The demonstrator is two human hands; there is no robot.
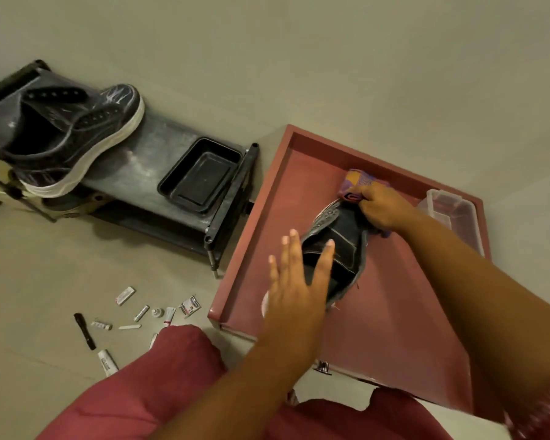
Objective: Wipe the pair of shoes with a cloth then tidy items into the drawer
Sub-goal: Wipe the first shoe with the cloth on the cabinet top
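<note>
One black shoe [337, 249] with a white sole lies inside the open reddish drawer [258, 217]. My right hand [381, 208] grips a purple and orange cloth [359, 182] against the shoe's front end. My left hand [299, 277] hovers flat with straight fingers over the shoe's opening and holds nothing. The second black shoe [77, 134] sits on top of a dark shoe rack [146, 160] at the left.
A black plastic tray [200, 176] rests on the rack beside the shoe. A clear plastic box [451, 214] stands in the drawer's far right corner. Several small tubes and packets [140, 312] and a black stick [85, 331] lie scattered on the floor. My knees in red fabric fill the bottom.
</note>
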